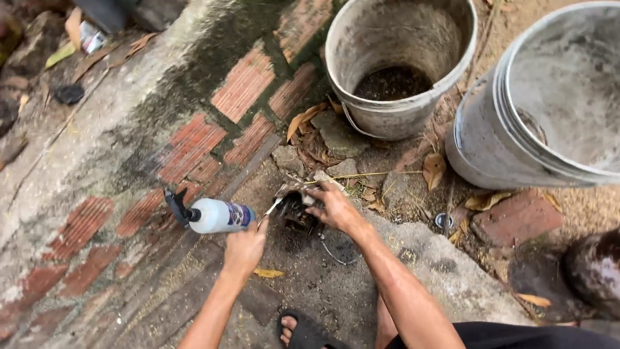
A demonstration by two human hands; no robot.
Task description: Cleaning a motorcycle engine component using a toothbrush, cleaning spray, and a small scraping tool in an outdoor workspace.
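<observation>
Hands (pixel 290 226) around grimy engine part (pixel 296 212)

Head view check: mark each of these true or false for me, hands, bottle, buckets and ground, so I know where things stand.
1. The spray bottle lies on its side on the ground. True.
2. The left hand grips the bottle's trigger. False: it holds a thin tool, next to the bottle.
3. The right hand rests on a dark grimy part. True.
4. The upper bucket is full of clean water. False: only dark residue at its bottom.
5. Both buckets are red. False: they are grey.
</observation>
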